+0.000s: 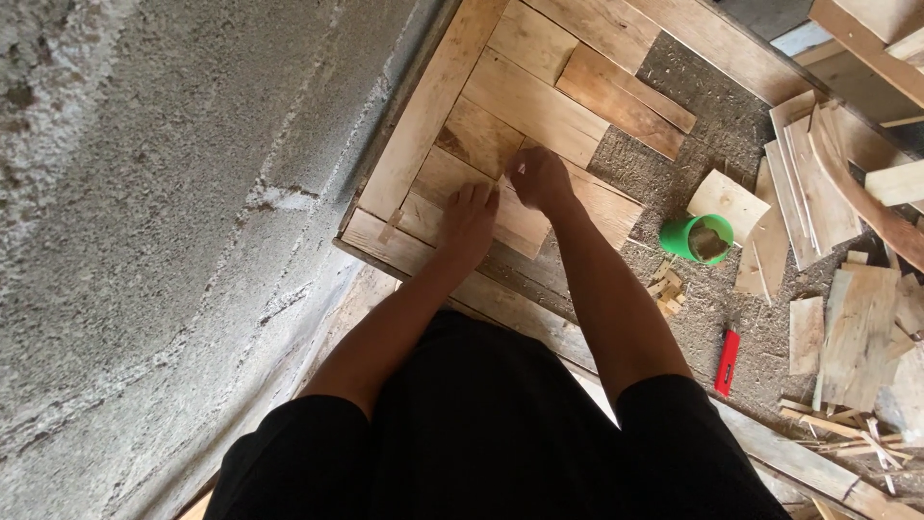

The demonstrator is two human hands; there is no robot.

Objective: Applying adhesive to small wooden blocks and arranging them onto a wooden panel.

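A wooden frame (pixel 423 106) lies on the floor, partly filled with fitted wood pieces. My left hand (pixel 469 223) rests flat, fingers together, on a pale wood piece (pixel 525 223) inside the frame. My right hand (pixel 539 179) is just beyond it, fingers curled, pressing on the same piece at its far edge; I cannot tell whether it pinches anything small. Both forearms reach forward from my dark sleeves.
A rough concrete wall (pixel 154 221) runs along the left. On the chipboard floor to the right are a green cup (pixel 695 238), a red utility knife (pixel 727 361), small wood blocks (pixel 667 289) and a pile of scrap boards (pixel 828 193).
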